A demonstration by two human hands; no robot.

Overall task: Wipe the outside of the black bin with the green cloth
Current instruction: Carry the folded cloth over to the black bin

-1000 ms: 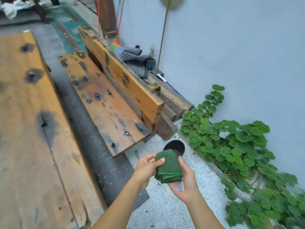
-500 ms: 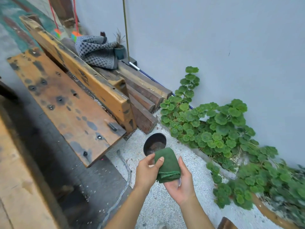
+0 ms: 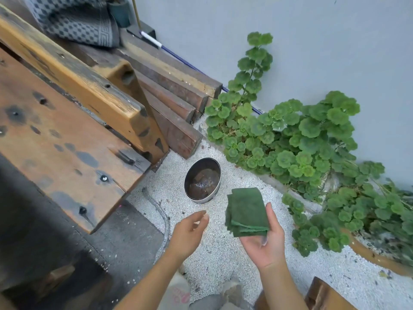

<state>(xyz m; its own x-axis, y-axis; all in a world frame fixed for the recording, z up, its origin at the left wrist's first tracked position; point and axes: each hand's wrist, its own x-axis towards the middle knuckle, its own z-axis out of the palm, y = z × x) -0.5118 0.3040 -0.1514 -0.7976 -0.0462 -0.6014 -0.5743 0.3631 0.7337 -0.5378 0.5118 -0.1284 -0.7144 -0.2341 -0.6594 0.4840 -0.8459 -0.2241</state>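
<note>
1. The right hand [image 3: 264, 240] is palm up above the white gravel floor [image 3: 223, 253], with the folded green cloth [image 3: 247, 212] lying across its fingers [image 3: 269, 211]; the thumb stands along the cloth's right edge, so the hand cradles the cloth loosely, not clenched.
2. The left hand [image 3: 188, 231] hovers just left of the cloth, apart from it, fingers loosely curled and empty.
3. Beyond both hands, the black bin [image 3: 202, 180] stands upright on the gravel with its mouth open; dark, wet-looking contents show inside. Neither hand nor the cloth touches it.
4. Left of the bin, the corner of a weathered wooden bench [image 3: 67, 139] reaches over the gravel's edge; behind the bench, dark timber beams [image 3: 176, 101] lie stacked.
5. Right of the bin, a round-leaved green plant [image 3: 297, 139] spreads along the foot of the grey wall [image 3: 312, 41].
6. Farthest off, a grey patterned towel [image 3: 78, 21] rests on the beams.
</note>
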